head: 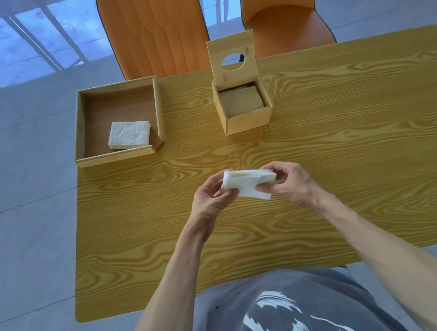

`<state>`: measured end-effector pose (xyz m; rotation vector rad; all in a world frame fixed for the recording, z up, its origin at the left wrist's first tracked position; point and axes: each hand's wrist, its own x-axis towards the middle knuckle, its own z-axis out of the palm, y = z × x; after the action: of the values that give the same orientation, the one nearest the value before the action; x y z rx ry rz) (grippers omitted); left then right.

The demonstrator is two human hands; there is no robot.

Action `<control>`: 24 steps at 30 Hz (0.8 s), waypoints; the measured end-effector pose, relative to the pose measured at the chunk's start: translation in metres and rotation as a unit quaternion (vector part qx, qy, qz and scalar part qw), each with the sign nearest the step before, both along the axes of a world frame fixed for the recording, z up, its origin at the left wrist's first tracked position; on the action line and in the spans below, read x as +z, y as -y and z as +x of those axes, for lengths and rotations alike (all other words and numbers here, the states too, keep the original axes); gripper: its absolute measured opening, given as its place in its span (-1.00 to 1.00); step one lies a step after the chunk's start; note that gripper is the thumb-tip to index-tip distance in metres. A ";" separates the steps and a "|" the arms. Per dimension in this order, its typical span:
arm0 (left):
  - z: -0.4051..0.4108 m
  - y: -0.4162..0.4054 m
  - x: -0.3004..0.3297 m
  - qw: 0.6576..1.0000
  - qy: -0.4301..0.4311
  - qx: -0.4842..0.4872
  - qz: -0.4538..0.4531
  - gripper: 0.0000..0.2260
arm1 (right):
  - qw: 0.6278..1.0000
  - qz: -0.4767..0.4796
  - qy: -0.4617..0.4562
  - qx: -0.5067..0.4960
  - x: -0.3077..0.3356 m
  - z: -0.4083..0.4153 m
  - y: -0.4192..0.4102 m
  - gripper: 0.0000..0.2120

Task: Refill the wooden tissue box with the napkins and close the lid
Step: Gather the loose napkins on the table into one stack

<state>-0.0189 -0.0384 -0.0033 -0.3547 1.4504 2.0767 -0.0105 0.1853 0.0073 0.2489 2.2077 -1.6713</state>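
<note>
A stack of napkins [247, 183] was held above the table [354, 173], near its front, gripped at one end by the left hand [211, 194] and at the other by the right hand [287, 180]. The fingers of both hands were closed on the stack, thumbs below and fingertips curled over the top edge, probably so that the loose sheets could be squared or folded before insertion. The box [246, 110] was set further back, well apart from the hands, with its lid [232, 57] stood upright at the rear edge, so that the opening was left free. Something pale and folded was seen inside; whether it was napkins could not be told. A second stack [129, 134] was left in the tray [122, 154] at the left rear, presumably as remaining supply. The filling was judged to be under way and the closing of the lid not yet reached. A narrow fit was to be expected, so the stack would need to be kept compact.
</note>
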 end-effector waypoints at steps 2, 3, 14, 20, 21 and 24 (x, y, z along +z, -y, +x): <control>-0.002 0.002 0.002 0.995 -0.053 -0.027 -0.081 -0.64 | 0.996 0.067 -0.063 0.007 -0.001 -0.001 -0.002 -0.72; -0.003 0.002 0.003 0.991 -0.072 -0.036 -0.108 -0.65 | 0.992 0.093 -0.082 0.019 -0.001 -0.001 -0.002 -0.71; -0.002 -0.013 -0.007 0.924 -0.195 -0.093 -0.317 -0.74 | 0.959 0.237 -0.132 0.086 -0.003 0.004 -0.003 -0.79; -0.008 -0.015 -0.006 0.901 -0.209 -0.139 -0.355 -0.74 | 0.950 0.270 -0.125 0.092 -0.004 0.002 -0.009 -0.76; -0.007 -0.015 -0.007 0.901 -0.204 -0.139 -0.356 -0.76 | 0.950 0.271 -0.125 0.089 -0.004 0.002 -0.009 -0.78; -0.008 -0.016 -0.007 0.904 -0.204 -0.126 -0.354 -0.77 | 0.952 0.269 -0.129 0.075 -0.001 0.001 -0.009 -0.79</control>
<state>-0.0267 -0.0221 -0.0101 0.0148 2.3531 1.4020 -0.0096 0.1947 0.0059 -0.0090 2.7691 -1.0417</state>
